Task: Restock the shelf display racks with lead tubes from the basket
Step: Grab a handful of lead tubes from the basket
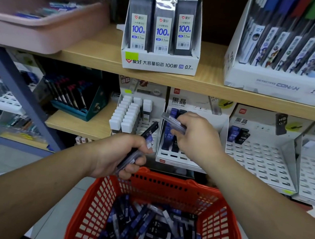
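Observation:
A red plastic basket (221,224) at the bottom centre holds several blue and black lead tubes (150,228). My left hand (120,154) is above the basket's far rim, shut on a bundle of dark lead tubes (148,134) that sticks up to the right. My right hand (196,136) holds one clear-capped lead tube (172,122) in front of a white display rack (169,158) on the lower shelf. Blue and black tubes (170,139) stand in that rack's left slots.
Right of it, another white rack (263,163) has two tubes (238,135) and many bare slots. Left, a rack of white-capped tubes (127,115). The upper wooden shelf (207,82) carries a 100-lead box (162,29), a Conan box (277,83) and a pink tray (36,29).

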Motion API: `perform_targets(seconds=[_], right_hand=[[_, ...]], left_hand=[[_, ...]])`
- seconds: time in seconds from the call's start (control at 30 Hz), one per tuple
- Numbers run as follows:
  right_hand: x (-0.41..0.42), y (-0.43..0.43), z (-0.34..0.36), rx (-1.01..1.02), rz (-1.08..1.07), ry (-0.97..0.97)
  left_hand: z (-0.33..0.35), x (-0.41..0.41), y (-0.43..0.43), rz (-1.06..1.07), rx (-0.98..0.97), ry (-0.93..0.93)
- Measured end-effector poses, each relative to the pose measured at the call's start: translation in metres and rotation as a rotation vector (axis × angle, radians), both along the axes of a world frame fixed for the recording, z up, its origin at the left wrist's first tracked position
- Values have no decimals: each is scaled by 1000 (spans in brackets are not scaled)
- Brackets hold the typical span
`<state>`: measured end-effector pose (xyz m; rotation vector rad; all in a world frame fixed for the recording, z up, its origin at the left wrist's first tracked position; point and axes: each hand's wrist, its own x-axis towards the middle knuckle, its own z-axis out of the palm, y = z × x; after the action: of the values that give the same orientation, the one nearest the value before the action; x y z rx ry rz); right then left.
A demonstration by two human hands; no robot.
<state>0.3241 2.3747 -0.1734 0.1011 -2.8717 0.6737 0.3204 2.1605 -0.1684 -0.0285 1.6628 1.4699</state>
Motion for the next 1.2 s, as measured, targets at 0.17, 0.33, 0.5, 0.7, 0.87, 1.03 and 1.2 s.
perform_targets(seconds=[0.17,0.33,0.5,0.7,0.87,1.03,1.2], right_hand=[[0,-9,3,174,23,-25],[-2,-6,-6,-10,-5,-62],[11,-7,16,-786,-41,-175],[24,9,18,-990,-88,-256],[28,29,20,-961,-212,-109],[29,37,8,-731,-230,-17],[25,31,-3,-601,-196,-14]], left_hand=[[0,0,-1,10,-42,35],[2,0,-2,19,-28,92],[5,2,8,-92,-10,186],[2,4,23,-224,-88,270],[-7,-1,12,-171,-353,380],[-9,-5,16,65,-231,458],[-12,-2,28,23,-226,449]])
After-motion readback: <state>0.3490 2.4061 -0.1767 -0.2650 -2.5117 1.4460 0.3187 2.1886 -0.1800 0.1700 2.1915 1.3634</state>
